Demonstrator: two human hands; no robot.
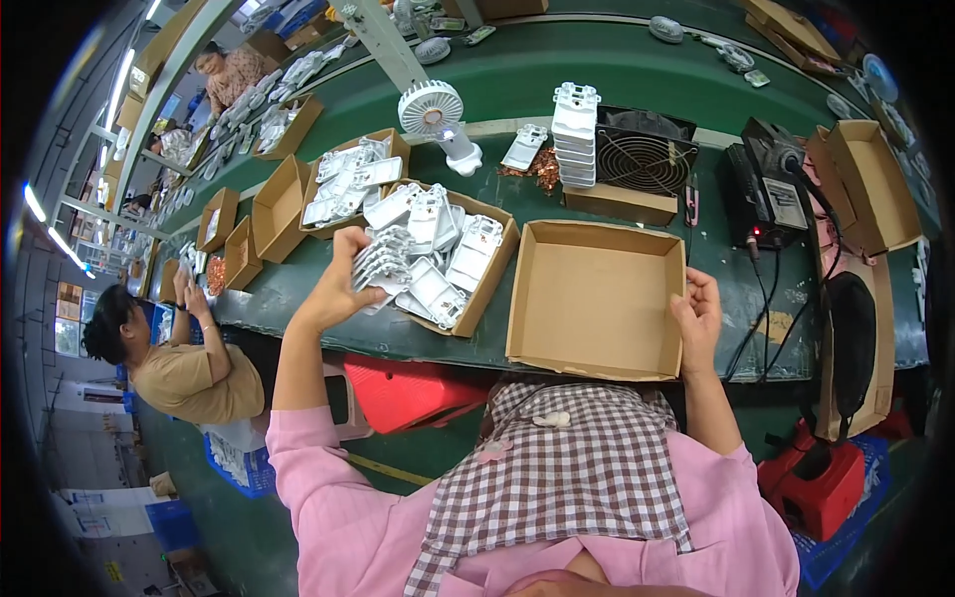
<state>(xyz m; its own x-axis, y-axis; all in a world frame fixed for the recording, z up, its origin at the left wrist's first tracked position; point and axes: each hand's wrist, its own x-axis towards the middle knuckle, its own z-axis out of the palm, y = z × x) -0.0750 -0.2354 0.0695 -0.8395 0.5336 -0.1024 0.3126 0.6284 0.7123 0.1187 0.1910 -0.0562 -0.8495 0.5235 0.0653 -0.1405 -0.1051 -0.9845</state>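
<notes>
Fingers of my left hand (336,289) are closed around a small stack of white plastic housings (383,259), at the near left corner of a cardboard box (494,282). That box is heaped with more loose white housings (435,289). My right hand (699,320) grips the right wall of a shallow cardboard tray (597,298). The tray lies in front of me by the table's near edge, its bare bottom showing. Its far side faces a tall upright stack of white housings (575,134).
A square black fan (647,159) stands beyond the tray, and a small white fan (434,114) to its left. Copper-coloured parts (542,171) lie near the stack. At right is a black device (768,194) with cables. A co-worker (194,373) sits at left.
</notes>
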